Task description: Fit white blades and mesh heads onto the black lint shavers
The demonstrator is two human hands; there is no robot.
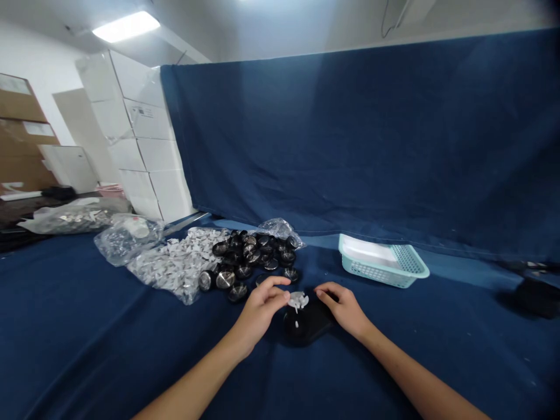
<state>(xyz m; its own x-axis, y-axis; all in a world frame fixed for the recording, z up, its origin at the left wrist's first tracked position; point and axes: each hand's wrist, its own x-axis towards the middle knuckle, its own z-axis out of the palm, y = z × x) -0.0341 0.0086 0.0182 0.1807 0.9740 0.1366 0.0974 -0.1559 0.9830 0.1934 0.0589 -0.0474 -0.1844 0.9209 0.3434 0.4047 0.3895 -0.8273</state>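
Two hands: left hand, fingers narrow at a white plastic piece, hold unclear; right hand, fingers against a black round base (a slip could tip the piece off).

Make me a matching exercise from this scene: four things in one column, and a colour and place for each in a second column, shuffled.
Things:
1. basket
2. discs
3. white pieces
4. backdrop

Colours and places:
A. navy, hanging upright
B. white, heaped left of the discs
C. teal, right of the discs
D. black, in a pile

Pairs: 1C, 2D, 3B, 4A.

prob cloth room rt, discs lt
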